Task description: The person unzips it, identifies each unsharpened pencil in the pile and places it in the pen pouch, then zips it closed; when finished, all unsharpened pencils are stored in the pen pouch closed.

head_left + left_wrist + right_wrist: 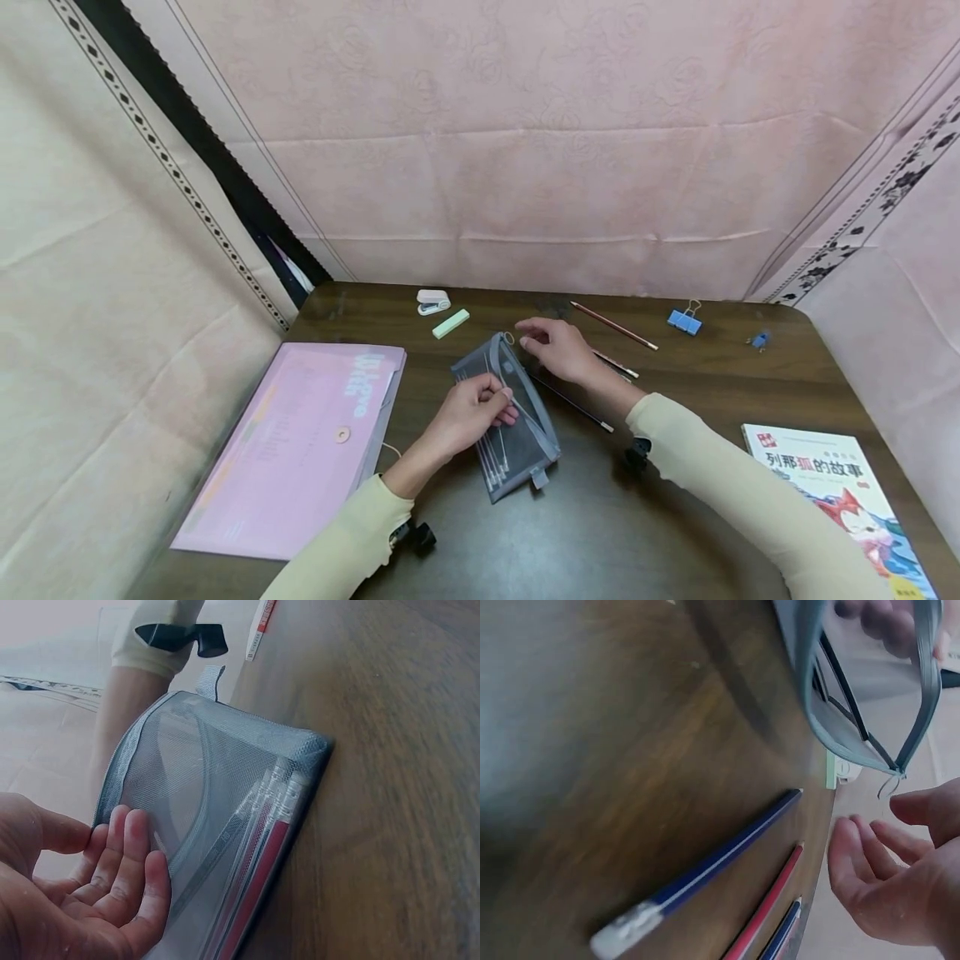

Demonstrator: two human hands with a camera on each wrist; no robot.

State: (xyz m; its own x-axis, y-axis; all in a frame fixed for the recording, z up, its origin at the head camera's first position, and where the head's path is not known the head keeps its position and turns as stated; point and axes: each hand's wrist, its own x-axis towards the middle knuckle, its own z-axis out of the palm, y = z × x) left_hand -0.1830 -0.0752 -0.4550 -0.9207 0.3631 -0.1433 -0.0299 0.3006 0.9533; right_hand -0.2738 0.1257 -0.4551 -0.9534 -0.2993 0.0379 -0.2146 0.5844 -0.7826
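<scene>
A grey mesh zip pencil pouch (517, 450) lies at a slant on the table, its zip side gaping, with several pencils (255, 862) inside. My left hand (472, 408) pinches the pouch's zip edge between thumb and forefinger, the other fingers lying against the mesh. Beside the far end of the pouch is my right hand (558, 348), fingers loosely bent and holding nothing, close to the small loop (889, 784) at the zip's end. Below that hand a dark blue pencil (712, 864) lies on the wood, alongside a red pencil (769, 904) and another dark one (782, 930).
To the left lies a pink document folder (300, 450). A white stapler (432, 302) and a pale green stick (451, 323) sit at the back. Blue binder clips, one large (684, 322) and one small (760, 340), stand back right. A picture-covered book (840, 492) lies at front right.
</scene>
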